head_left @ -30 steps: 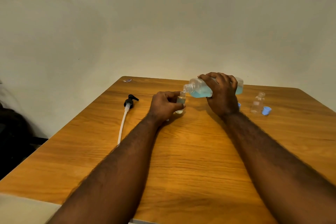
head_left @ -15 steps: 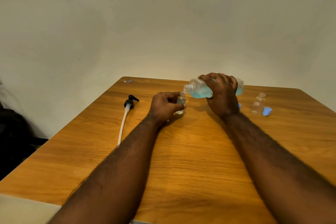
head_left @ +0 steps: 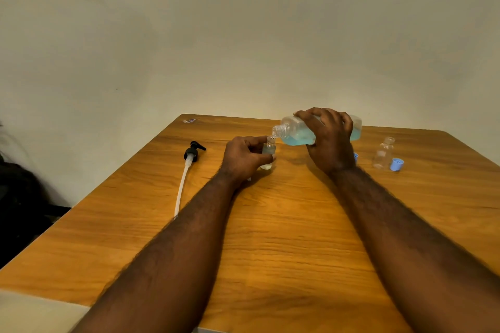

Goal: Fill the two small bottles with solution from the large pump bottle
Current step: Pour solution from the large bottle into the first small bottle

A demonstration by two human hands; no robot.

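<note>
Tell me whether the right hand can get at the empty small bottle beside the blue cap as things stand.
Likely not yet: the way across the table to the empty bottle is free, but the right hand grips the large bottle, tilted over the small bottle the left hand holds.

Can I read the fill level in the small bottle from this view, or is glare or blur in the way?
Head view: dim light, no glare, but the small bottle is soft and partly covered by the left hand's fingers, so its level is unreadable. Head view: blue liquid in the large bottle shows clearly; wide-angle stretch swells the forearms.
</note>
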